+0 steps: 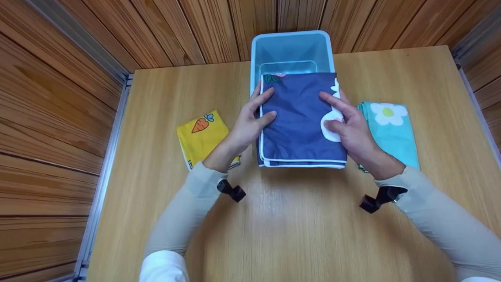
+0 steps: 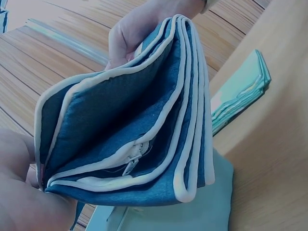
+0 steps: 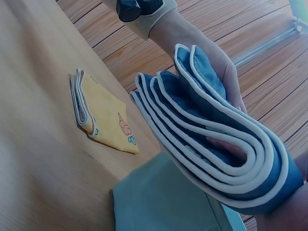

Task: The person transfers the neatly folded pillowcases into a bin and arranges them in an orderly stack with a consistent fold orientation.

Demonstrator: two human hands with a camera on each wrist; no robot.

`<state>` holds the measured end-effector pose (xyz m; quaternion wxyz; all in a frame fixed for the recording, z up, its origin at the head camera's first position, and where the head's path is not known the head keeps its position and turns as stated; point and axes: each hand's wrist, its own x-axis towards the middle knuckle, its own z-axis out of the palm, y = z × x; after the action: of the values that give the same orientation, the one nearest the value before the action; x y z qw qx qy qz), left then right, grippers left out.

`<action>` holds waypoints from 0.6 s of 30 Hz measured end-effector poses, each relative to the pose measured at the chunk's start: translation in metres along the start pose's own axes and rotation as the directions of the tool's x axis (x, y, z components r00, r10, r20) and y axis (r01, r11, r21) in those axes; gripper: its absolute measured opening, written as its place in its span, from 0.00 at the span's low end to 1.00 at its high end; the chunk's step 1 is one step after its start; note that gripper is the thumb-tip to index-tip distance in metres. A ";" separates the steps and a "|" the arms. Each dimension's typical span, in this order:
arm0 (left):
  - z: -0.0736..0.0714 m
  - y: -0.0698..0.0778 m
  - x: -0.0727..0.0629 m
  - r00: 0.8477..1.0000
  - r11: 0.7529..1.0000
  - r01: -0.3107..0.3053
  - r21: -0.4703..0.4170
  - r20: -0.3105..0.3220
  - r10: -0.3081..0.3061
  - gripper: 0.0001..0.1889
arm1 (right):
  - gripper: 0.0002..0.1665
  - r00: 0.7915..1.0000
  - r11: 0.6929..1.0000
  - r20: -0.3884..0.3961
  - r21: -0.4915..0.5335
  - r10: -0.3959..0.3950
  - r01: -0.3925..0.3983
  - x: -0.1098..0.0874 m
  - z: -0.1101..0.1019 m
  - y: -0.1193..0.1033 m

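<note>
**Folded navy cloth (image 1: 293, 121) gripped at both sides above a blue bin (image 1: 289, 47)**

Left of the left hand's fingers, a folded yellow cloth (image 1: 201, 139) printed with an orange carrot lies on the wooden table (image 1: 274, 231), its near right part hidden by that arm. The left hand (image 1: 248, 119) grips the navy cloth's left edge: thumb and index finger lie apart on its upper face, while the other fingers go behind the edge, mostly hidden.

Between the two hands' fingers is the navy cloth, its layers edged in white piping; the wrist views show those layers gaping apart and the bin below. Beyond the fingertips, the bin's far part shows past the cloth.

The right hand (image 1: 352, 125) holds the right edge, thumb on a white printed shape, index finger stretched over the face, remaining fingers out of sight behind. Right of these fingers, a folded turquoise cloth (image 1: 395, 137) with a white flower lies on the table, partly covered by the hand and wrist.
</note>
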<state>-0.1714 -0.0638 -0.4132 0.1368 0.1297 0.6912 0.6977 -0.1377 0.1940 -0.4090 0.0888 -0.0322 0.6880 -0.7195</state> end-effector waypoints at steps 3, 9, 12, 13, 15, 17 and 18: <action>-0.001 0.000 0.002 1.000 1.000 -0.006 -0.006 -0.003 0.006 0.31 | 0.37 1.000 1.000 -0.003 -0.006 0.012 -0.013 0.003 0.000 -0.001; -0.003 0.004 0.007 1.000 1.000 0.020 -0.011 -0.003 -0.020 0.30 | 0.37 1.000 0.999 -0.010 -0.018 0.027 -0.027 0.008 -0.001 -0.005; -0.004 0.006 0.010 0.999 0.999 0.032 -0.021 0.000 -0.032 0.30 | 0.37 1.000 1.000 -0.011 -0.003 0.021 -0.022 0.010 -0.001 -0.006; -0.005 0.006 0.011 0.999 0.999 0.032 -0.024 0.002 -0.032 0.30 | 0.37 1.000 1.000 -0.008 0.001 0.017 -0.017 0.011 -0.001 -0.007; -0.006 0.007 0.013 1.000 0.999 0.027 -0.029 0.004 -0.027 0.30 | 0.37 1.000 1.000 -0.005 0.005 0.013 -0.013 0.013 -0.001 -0.008; -0.007 0.008 0.015 1.000 0.999 0.023 -0.028 0.006 -0.022 0.30 | 0.37 1.000 1.000 -0.010 0.004 0.020 -0.020 0.015 -0.001 -0.009; -0.007 0.009 0.016 1.000 0.999 0.021 -0.025 0.007 -0.021 0.30 | 0.37 1.000 1.000 -0.015 0.003 0.024 -0.024 0.016 -0.001 -0.010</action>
<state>-0.1889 -0.0647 -0.4042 0.1482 0.1230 0.6831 0.7045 -0.1541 0.1923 -0.4003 0.0923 -0.0184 0.6881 -0.7195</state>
